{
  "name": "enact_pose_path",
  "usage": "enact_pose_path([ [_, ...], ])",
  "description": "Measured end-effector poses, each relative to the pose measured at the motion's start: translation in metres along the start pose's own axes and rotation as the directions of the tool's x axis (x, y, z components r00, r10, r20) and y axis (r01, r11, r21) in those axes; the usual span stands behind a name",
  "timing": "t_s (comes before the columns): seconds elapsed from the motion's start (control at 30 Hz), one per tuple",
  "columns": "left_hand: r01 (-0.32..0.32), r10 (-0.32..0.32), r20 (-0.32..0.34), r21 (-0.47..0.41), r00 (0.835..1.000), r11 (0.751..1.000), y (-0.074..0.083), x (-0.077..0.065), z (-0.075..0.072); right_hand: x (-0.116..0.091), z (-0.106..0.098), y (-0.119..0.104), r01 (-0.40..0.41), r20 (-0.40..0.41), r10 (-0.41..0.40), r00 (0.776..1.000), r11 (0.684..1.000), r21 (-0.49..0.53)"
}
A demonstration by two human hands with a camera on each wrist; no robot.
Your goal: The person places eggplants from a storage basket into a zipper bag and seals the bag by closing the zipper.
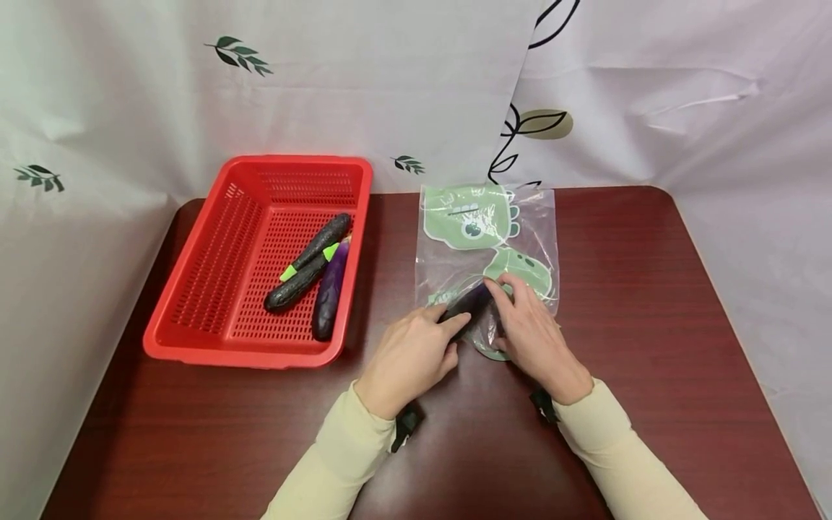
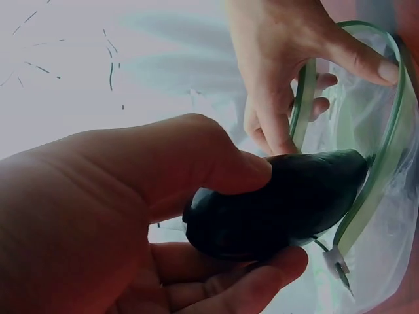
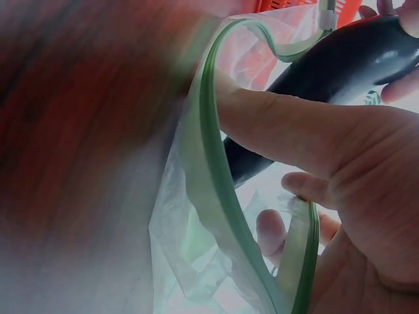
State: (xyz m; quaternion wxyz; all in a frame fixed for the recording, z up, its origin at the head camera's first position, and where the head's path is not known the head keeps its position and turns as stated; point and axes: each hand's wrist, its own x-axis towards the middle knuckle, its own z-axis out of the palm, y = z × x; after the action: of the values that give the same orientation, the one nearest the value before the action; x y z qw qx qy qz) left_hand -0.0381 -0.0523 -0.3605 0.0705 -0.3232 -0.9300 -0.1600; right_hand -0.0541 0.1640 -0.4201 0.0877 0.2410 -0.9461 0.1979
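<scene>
My left hand (image 1: 409, 354) grips a dark purple eggplant (image 2: 281, 203), thumb on one side and fingers on the other. The eggplant's far end reaches into the mouth of a clear zip bag (image 1: 442, 271) with green cartoon print. My right hand (image 1: 536, 336) holds the bag's mouth apart. In the right wrist view, its thumb lies inside against one green zip edge (image 3: 213, 140), while its fingers curl round the opposite edge. A white slider (image 2: 337, 258) sits at the end of the zip.
To the left stands a red perforated basket (image 1: 247, 357). In it lie two dark bumpy vegetables with bright green ends (image 1: 299, 282) and another purple eggplant (image 1: 329, 296). Patterned white cloth (image 1: 312, 94) hangs behind the brown table (image 1: 650, 289).
</scene>
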Motion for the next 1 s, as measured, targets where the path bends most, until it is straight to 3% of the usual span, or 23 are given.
enact_pose_path([
  [1.0, -0.02, 0.019, -0.037, -0.014, 0.999, 1.0, -0.002, 0.003, 0.012, -0.001, 0.001, 0.002, -0.013, 0.019, 0.012, 1.0, 1.0, 0.022],
])
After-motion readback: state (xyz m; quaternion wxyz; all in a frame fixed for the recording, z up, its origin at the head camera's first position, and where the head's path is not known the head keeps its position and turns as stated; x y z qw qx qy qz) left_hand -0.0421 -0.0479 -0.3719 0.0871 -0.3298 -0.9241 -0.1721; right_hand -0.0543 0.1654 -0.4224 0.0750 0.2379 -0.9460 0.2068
